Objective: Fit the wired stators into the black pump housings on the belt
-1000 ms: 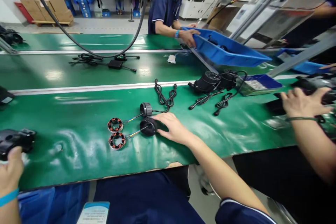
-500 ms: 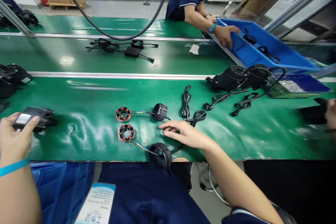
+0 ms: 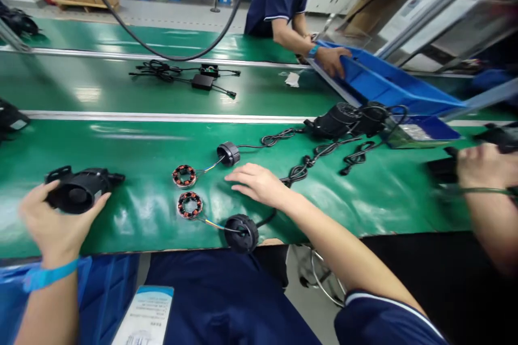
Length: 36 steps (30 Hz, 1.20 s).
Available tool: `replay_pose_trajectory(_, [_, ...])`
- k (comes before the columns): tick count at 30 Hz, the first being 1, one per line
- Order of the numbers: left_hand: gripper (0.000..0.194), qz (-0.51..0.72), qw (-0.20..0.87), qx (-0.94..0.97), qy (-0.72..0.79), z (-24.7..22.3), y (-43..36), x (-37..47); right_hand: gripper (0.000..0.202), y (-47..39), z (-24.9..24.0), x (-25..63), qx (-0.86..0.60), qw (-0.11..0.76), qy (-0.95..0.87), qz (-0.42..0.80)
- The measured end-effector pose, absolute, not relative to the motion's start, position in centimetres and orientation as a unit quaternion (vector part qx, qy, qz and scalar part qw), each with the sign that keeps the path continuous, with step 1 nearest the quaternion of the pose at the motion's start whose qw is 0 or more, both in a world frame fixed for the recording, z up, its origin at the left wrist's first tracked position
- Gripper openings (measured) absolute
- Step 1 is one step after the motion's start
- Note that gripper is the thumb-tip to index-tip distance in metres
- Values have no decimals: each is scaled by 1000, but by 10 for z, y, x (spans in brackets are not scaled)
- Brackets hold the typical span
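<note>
My left hand (image 3: pixel 60 215) grips a black pump housing (image 3: pixel 87 186), its round hollow end facing me, at the left of the green bench. Over the bench's middle, my right hand (image 3: pixel 254 183) is held with fingers stretched out and nothing in them. Just beyond its fingertips lies a black ribbed cap (image 3: pixel 229 153), wired to a copper-wound stator ring (image 3: pixel 184 176). Nearer me, a second stator ring (image 3: pixel 190 205) is joined by coloured wires to another black cap (image 3: pixel 242 233) at the bench's front edge.
Black pumps (image 3: pixel 335 120) with coiled cables stand at the right. A co-worker's hand (image 3: pixel 332 60) holds a tilted blue bin (image 3: pixel 380 78) across the bench. Another person's hand (image 3: pixel 485 167) is at the far right with a black part. Black adapters (image 3: pixel 202 82) lie on the middle strip.
My left hand has brought the pump housing rightward and turned its hollow end toward me. The far cap has shifted left and away, its cable now stretched out. The blue bin tilts further.
</note>
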<state>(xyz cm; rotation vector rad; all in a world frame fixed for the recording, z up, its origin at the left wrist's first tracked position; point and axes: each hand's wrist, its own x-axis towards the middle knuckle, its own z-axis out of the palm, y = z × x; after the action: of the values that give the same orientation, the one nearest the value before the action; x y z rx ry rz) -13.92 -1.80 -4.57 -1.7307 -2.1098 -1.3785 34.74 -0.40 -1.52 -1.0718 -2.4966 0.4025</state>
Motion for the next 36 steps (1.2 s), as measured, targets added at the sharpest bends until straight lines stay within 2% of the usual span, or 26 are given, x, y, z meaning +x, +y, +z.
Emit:
replay_pose_trajectory(3, [116,-434,143,-550,-699,-51,-15,-138,32,6,-15,313,-264,171,-926,209])
replay_pose_trajectory(5, [124,-447,158,-561,-678,-48,-25,-129,31,10,-16,293,-208,168,-930,252])
replay_pose_trajectory(10, [116,-455,62,-601,-654,-26,-63,-87,17,1,-31,270,-195,265,-893,305])
replay_pose_trajectory(13, [114,-455,42,-614,-643,-19,-68,-71,7,-9,-39,266,-210,312,-868,325])
replay_pose_trajectory(15, [112,-456,38,-618,-639,-18,-65,-66,12,-12,-42,264,-207,325,-864,324])
replay_pose_trajectory(19, [111,-458,28,-620,-636,-18,-59,-59,35,-16,-45,259,-201,338,-854,340])
replay_pose_trajectory(20, [111,-457,25,-624,-634,-19,-59,-56,35,-16,-46,259,-204,340,-849,350])
replay_pose_trajectory(22, [111,-452,26,-633,-628,-19,-61,-49,18,-17,-47,257,-214,341,-840,364])
replay_pose_trajectory(23, [113,-450,32,-638,-624,-19,-62,-46,7,-17,-47,257,-217,339,-839,366])
replay_pose_trajectory(26, [120,-448,55,-653,-608,-18,-67,-35,15,-17,-44,258,-214,319,-857,344])
replay_pose_trajectory(31, [124,-447,47,-689,-569,-16,-79,-16,5,-39,-26,272,-235,267,-883,307])
replay_pose_trajectory(33, [123,-441,37,-705,-555,-15,-84,-3,4,-60,-11,284,-253,287,-875,296])
replay_pose_trajectory(36, [117,-435,-10,-741,-511,-15,-86,24,7,-97,17,298,-286,363,-857,226])
